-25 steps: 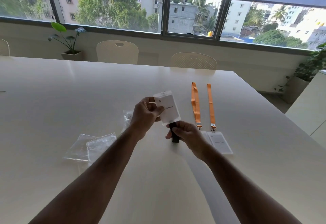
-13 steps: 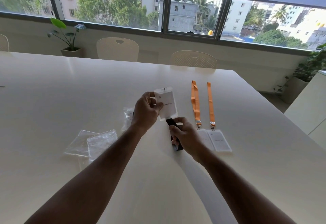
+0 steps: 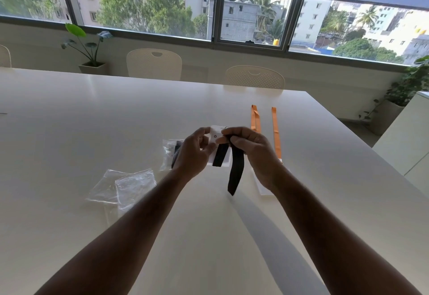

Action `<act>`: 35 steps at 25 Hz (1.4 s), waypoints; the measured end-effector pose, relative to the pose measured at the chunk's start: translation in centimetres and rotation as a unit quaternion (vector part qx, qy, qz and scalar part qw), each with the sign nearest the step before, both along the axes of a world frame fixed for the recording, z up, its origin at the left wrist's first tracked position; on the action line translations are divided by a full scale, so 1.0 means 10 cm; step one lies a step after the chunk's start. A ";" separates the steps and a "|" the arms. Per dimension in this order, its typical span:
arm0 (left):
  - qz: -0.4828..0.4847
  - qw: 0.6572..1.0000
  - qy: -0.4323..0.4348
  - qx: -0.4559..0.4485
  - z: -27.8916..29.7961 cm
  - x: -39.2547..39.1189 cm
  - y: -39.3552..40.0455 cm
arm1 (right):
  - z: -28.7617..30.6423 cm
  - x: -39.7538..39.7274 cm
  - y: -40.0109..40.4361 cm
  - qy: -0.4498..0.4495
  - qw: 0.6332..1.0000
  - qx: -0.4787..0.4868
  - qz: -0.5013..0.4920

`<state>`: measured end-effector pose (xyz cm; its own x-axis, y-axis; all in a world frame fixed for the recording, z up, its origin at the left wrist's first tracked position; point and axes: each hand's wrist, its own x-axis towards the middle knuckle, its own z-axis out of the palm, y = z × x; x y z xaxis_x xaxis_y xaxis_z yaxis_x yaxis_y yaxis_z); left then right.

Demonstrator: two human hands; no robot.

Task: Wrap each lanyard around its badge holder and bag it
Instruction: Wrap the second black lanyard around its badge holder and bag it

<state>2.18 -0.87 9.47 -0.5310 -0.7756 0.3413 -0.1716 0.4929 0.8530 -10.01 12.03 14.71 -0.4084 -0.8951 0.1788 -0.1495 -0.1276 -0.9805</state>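
Note:
Above the middle of the white table (image 3: 92, 113) my left hand (image 3: 193, 150) grips a white badge holder (image 3: 214, 135) by its left edge. A black lanyard (image 3: 235, 171) crosses the front of the holder, and its loose end hangs down below. My right hand (image 3: 254, 153) pinches that lanyard at the holder's top. To the right lie two orange lanyards (image 3: 254, 118) on the table, their badge holders (image 3: 263, 189) mostly hidden behind my right wrist. Behind my left hand lies a filled clear bag (image 3: 170, 155) with a black lanyard inside.
Two flat clear bags (image 3: 125, 186) lie on the table left of my forearms. Pale chairs (image 3: 154, 63) stand along the far edge under the windows. A potted plant (image 3: 89, 48) is at the back left, and a white cabinet (image 3: 408, 141) stands to the right.
My right hand has risen from below the badge holder to its top, carrying the black lanyard up and across the front. The holder has dropped a little lower and tilted.

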 end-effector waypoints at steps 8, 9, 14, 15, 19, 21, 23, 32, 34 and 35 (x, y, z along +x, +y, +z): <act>-0.054 0.998 -0.031 0.014 0.05 0.07 0.12 | -0.12 -0.23 -0.17 0.040 0.998 -0.049 -0.014; -0.059 0.998 -0.031 0.015 0.04 0.08 0.12 | -0.12 -0.26 -0.17 0.019 0.999 -0.048 -0.008; -0.085 0.995 -0.004 0.045 0.00 0.10 0.12 | -0.26 -0.37 -0.18 -0.073 0.997 0.024 -0.006; -0.086 0.995 0.005 0.054 0.00 0.10 0.12 | -0.29 -0.36 -0.16 -0.090 0.995 0.042 -0.011; -0.092 0.991 0.034 0.091 0.01 0.10 0.10 | -0.42 -0.29 -0.13 -0.158 0.986 0.054 0.026; -0.098 0.988 0.045 0.109 0.00 0.09 0.08 | -0.50 -0.28 -0.12 -0.193 0.979 0.050 0.053; -0.102 0.984 0.062 0.133 0.00 0.07 0.08 | -0.55 -0.27 -0.11 -0.219 0.973 0.050 0.060; -0.060 0.971 0.134 0.190 0.00 0.01 0.03 | -0.79 -0.17 -0.01 -0.074 0.993 0.077 0.050; -0.027 0.971 0.142 0.193 0.00 0.00 0.02 | -0.82 -0.13 -0.01 -0.057 0.994 0.081 0.042; -0.009 0.972 0.141 0.188 -0.01 -0.01 0.01 | -0.84 -0.12 -0.01 -0.049 0.995 0.085 0.035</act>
<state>2.04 -0.75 9.38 -0.4724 -0.8649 0.1694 0.1002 0.1382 0.9853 -11.24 11.98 6.30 -0.3520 -0.9359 -0.0158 -0.0483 0.0350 -0.9982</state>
